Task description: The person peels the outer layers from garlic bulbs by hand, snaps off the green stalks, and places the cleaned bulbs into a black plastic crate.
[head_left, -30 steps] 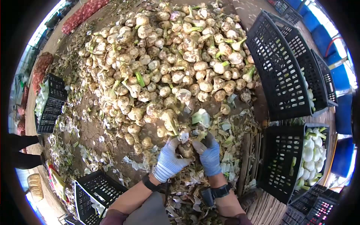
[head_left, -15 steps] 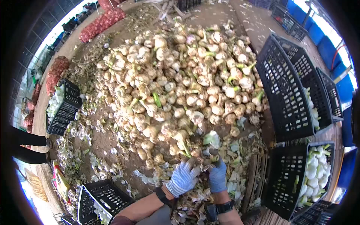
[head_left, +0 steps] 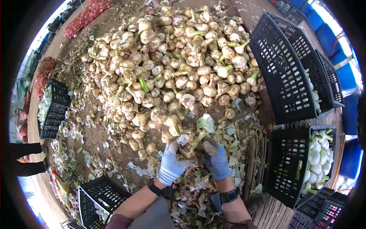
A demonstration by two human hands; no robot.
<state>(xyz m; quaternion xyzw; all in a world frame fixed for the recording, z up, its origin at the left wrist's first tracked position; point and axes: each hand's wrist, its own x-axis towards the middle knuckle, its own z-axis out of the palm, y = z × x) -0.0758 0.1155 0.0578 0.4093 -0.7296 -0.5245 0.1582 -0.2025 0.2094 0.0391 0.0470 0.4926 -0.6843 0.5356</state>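
My left hand [head_left: 172,162], in a striped blue-and-white glove, is closed around a garlic bulb [head_left: 187,151] with brownish skin. The bulb's green stem [head_left: 199,139] points up and to the right, toward my other hand. My right hand [head_left: 218,161], in a blue glove with dirty fingertips, is curled close beside the bulb; what lies inside its fingers is hidden. Just beyond the hands is a pale green-white peeled leaf piece [head_left: 206,123]. A large heap of unpeeled garlic [head_left: 171,72] spreads in front of me.
Black crates of cleaned white garlic stand at the right [head_left: 289,164], the lower left [head_left: 103,196] and the far left [head_left: 57,110]. Another tall black crate [head_left: 282,68] leans at the upper right. Red mesh sacks [head_left: 85,19] lie behind. A person's dark-clad legs [head_left: 30,160] show at left.
My view has tipped forward and shifted, so the heap sits higher. The hands have drawn slightly apart, and the garlic bulb with its green stem now shows between them.
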